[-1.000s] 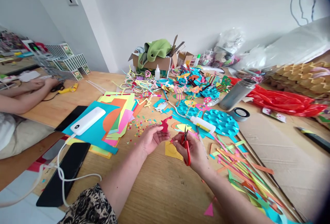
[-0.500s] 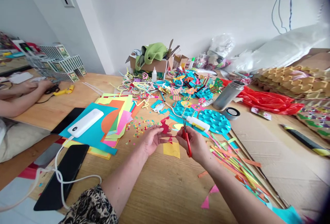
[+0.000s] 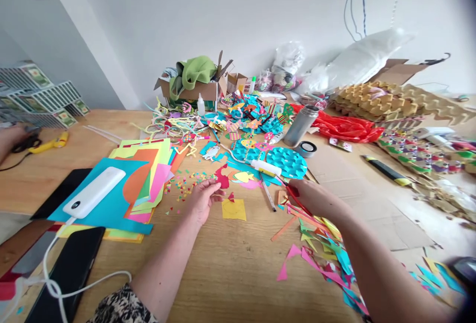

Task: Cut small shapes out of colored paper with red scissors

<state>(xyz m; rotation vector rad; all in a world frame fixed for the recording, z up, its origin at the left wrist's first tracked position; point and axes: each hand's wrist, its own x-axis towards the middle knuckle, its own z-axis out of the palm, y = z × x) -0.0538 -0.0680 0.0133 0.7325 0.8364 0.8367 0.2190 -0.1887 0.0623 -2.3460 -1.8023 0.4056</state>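
Note:
My left hand (image 3: 207,198) pinches a red paper cutout (image 3: 222,176) over the middle of the wooden table. Just below it lie a yellow paper square (image 3: 234,210) and a small red scrap. To the right, my right hand (image 3: 314,198) is closed around red-handled scissors (image 3: 297,201), above a heap of coloured paper strips; the palm hides part of the handles. Between the hands lies a pen (image 3: 267,193). A yellow paper fish (image 3: 244,177) and a white glue bottle (image 3: 266,168) lie beyond them, near the blue egg-tray piece (image 3: 286,162).
Coloured paper sheets (image 3: 94,189) with a white power bank (image 3: 94,192) lie left, a black phone (image 3: 67,278) below them. A metal bottle (image 3: 301,125), red plastic bag (image 3: 345,128) and cutter (image 3: 386,170) stand or lie right. Another person's hand (image 3: 13,139) shows far left.
The view has swung right. My right hand has moved away to the right with the scissors, apart from my left hand, which keeps the red cutout. A pen now shows between them.

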